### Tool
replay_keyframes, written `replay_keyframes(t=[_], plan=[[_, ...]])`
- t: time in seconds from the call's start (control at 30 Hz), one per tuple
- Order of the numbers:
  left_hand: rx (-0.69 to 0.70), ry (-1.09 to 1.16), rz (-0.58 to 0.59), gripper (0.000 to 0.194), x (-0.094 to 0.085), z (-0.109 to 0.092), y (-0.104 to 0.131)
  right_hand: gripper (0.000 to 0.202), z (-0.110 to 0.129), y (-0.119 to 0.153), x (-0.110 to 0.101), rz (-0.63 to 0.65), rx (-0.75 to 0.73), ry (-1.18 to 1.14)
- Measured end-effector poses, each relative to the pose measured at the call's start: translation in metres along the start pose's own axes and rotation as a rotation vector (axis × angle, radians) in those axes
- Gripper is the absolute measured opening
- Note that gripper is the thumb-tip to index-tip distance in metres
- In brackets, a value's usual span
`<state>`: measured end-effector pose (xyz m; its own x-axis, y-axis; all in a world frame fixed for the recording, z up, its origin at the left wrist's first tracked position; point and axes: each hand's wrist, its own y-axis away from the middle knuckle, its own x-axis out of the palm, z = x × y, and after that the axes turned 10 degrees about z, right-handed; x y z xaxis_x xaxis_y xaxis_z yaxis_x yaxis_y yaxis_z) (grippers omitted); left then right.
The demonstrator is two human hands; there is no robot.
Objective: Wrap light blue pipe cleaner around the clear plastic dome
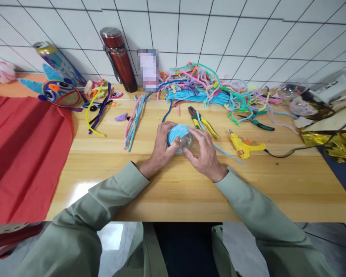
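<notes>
Above the middle of the table I hold a clear plastic ball (187, 141), part of it wrapped in rows of light blue pipe cleaner. My left hand (163, 145) grips it from the left, thumb across its front. From the right, my right hand (203, 153) pinches its edge with thumb and fingers. A loose blue pipe cleaner (229, 154) trails out on the right of that hand. Just behind lie pliers with yellow-green handles (209, 126), and a yellow glue gun (246, 145) rests farther right.
A tangled heap of pipe cleaners (202, 86) lies along the tiled wall, beside a phone (148, 71) and a red thermos (121, 61). Left are pink and blue pipe cleaners (135, 121), a decorated owl-like face (62, 93), a can (60, 63) and red cloth (25, 154). Green-handled pliers (262, 125) lie right.
</notes>
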<state>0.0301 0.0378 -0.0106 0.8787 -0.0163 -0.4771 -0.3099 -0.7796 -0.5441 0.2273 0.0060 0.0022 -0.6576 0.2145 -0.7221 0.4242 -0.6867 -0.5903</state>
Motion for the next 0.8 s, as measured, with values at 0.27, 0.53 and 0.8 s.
replay_keyframes(t=[0.27,0.53,0.8], plan=[[-0.024,0.009,-0.022,0.045,0.0013,0.0008,0.0006,0.065,-0.0003,0.0011,0.0018,-0.021,-0.004,0.0],[-0.05,0.018,-0.012,0.045,-0.0005,0.0,0.0016,0.065,0.0028,0.0004,0.0002,-0.022,-0.008,-0.036],[-0.091,0.072,-0.018,0.045,0.0043,0.0019,0.0031,0.064,0.0034,-0.0022,-0.0003,-0.017,-0.032,-0.043]])
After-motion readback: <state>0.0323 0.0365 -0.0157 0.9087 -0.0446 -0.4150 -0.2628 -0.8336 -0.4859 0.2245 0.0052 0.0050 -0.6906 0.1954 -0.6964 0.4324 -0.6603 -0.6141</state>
